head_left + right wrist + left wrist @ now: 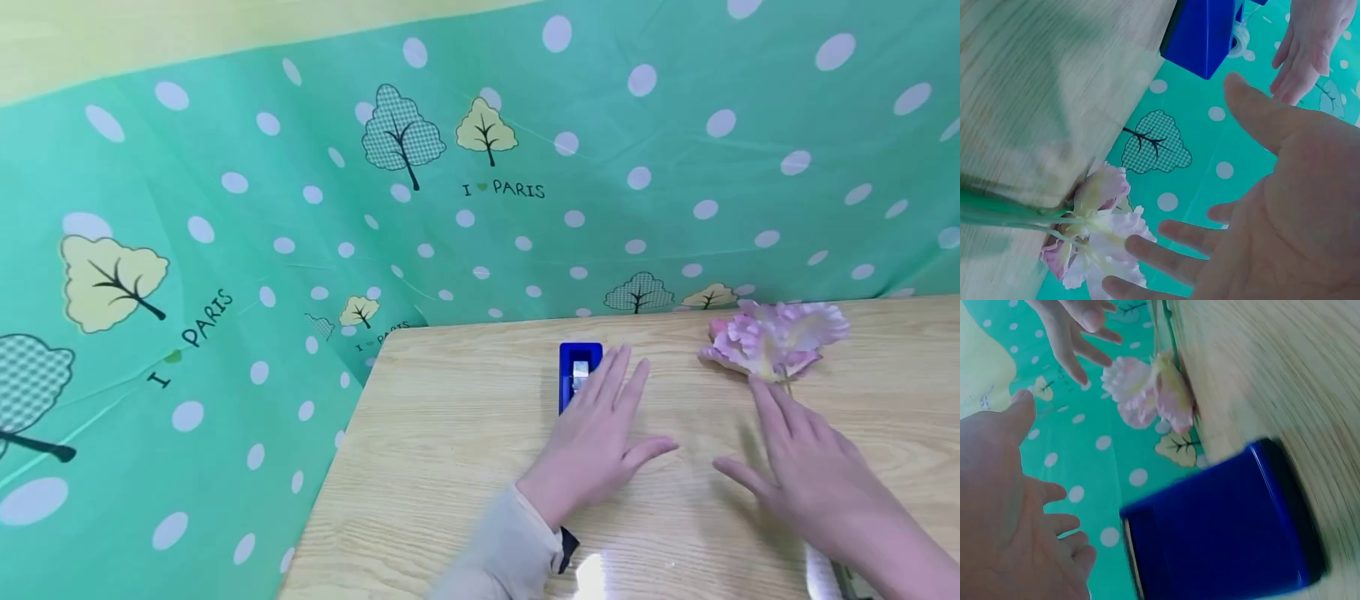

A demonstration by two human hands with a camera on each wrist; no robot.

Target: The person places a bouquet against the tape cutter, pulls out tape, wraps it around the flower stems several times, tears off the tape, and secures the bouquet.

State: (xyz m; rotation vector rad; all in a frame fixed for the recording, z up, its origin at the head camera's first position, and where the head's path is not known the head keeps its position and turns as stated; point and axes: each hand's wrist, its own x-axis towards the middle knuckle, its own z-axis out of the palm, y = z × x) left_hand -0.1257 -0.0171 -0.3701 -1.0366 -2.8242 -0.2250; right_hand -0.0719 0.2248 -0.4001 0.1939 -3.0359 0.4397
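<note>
My left hand (592, 442), fingers straight, hovers over the near part of a blue tape dispenser (567, 379) and hides some of it. In the left wrist view the dispenser (1216, 531) stands beside that palm on the table. A roll of clear tape (1241, 40) shows in it from the right wrist. My right hand (813, 467) is spread with nothing in it, its fingertips just in front of the pink and white flowers (776, 337). Green stems (1016, 209) run from these flowers along the tabletop.
The wooden table (435, 433) meets a green dotted curtain (480, 242) with printed trees at its back and left edges. A white item (821, 575) lies partly under the right forearm. A small black piece (567, 550) shows by the left cuff.
</note>
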